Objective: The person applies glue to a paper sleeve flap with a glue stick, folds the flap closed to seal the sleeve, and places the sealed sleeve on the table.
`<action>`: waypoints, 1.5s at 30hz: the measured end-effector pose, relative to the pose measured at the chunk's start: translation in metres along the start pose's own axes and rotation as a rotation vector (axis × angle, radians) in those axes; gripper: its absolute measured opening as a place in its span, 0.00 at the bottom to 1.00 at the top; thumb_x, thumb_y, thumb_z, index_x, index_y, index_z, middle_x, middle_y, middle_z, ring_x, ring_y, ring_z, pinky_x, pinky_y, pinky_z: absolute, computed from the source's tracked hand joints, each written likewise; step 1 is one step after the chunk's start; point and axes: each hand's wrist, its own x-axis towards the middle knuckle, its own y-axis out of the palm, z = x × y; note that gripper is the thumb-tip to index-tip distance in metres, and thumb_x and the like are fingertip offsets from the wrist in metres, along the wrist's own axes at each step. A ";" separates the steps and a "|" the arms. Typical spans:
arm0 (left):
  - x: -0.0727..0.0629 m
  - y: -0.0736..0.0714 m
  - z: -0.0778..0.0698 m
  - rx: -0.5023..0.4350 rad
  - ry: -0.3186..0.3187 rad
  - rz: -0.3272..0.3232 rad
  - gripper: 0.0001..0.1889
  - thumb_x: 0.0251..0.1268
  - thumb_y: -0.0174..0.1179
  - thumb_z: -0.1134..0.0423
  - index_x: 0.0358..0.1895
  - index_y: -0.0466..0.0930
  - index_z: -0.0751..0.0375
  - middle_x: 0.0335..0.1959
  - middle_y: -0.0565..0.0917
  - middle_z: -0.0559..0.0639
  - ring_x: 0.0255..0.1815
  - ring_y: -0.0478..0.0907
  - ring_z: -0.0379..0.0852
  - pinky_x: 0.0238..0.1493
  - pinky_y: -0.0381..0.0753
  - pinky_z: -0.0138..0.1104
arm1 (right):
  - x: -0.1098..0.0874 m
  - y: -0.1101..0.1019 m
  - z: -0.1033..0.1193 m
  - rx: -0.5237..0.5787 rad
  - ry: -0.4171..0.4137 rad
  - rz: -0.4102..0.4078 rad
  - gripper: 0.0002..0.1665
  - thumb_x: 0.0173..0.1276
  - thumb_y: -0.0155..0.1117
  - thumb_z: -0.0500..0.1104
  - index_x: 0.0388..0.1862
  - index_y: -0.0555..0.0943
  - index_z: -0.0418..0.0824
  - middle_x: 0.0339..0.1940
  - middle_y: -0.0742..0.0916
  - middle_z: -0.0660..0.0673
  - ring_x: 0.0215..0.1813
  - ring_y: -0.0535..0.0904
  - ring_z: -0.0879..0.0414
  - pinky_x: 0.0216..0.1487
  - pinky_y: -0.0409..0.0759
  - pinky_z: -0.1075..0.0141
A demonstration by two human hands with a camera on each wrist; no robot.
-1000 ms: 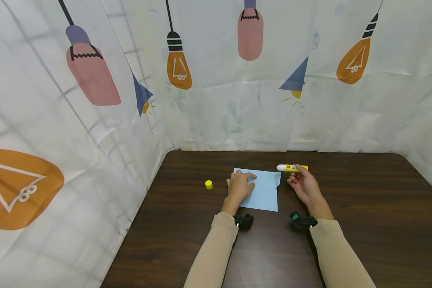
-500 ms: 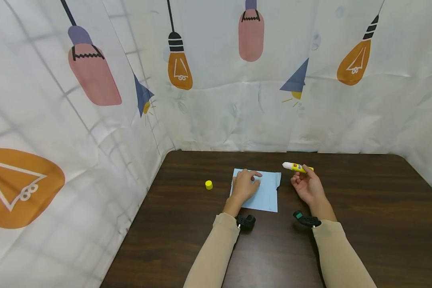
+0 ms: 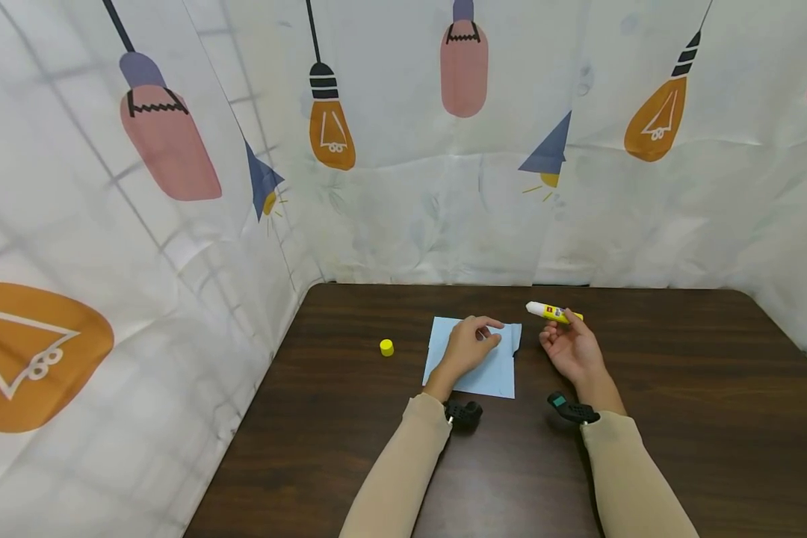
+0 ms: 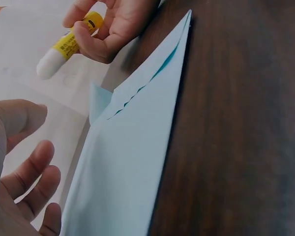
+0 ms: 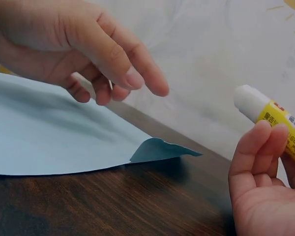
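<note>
A light blue paper envelope (image 3: 491, 373) lies on the dark wooden table, with a small flap (image 5: 160, 150) lifting at its right edge. Over it hovers my left hand (image 3: 469, 345), fingers loosely bent and holding nothing; the right wrist view shows a gap between its fingertips and the paper. To the right of the envelope, my right hand (image 3: 573, 355) pinches a yellow glue stick (image 4: 69, 45), raised off the table with its white end pointing left. Left of the envelope stands a yellow cap (image 3: 386, 347).
The brown table (image 3: 350, 448) reaches back to a white curtain (image 3: 403, 217) printed with light bulbs and lamps, which also hangs along the left side. A black wrist camera sits on each forearm, just past the beige sleeves (image 3: 397, 463).
My left hand has lifted from the envelope's left part and moved right over its middle. The right hand has drawn the glue stick slightly right, tilting it.
</note>
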 end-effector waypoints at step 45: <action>0.020 0.017 -0.007 0.065 -0.050 0.197 0.13 0.65 0.70 0.48 0.53 0.89 0.34 0.21 0.73 0.41 0.26 0.66 0.36 0.55 0.54 0.45 | 0.000 -0.004 0.000 0.025 -0.007 0.066 0.11 0.82 0.52 0.48 0.54 0.63 0.48 0.35 0.74 0.45 0.36 0.70 0.55 0.43 0.74 0.66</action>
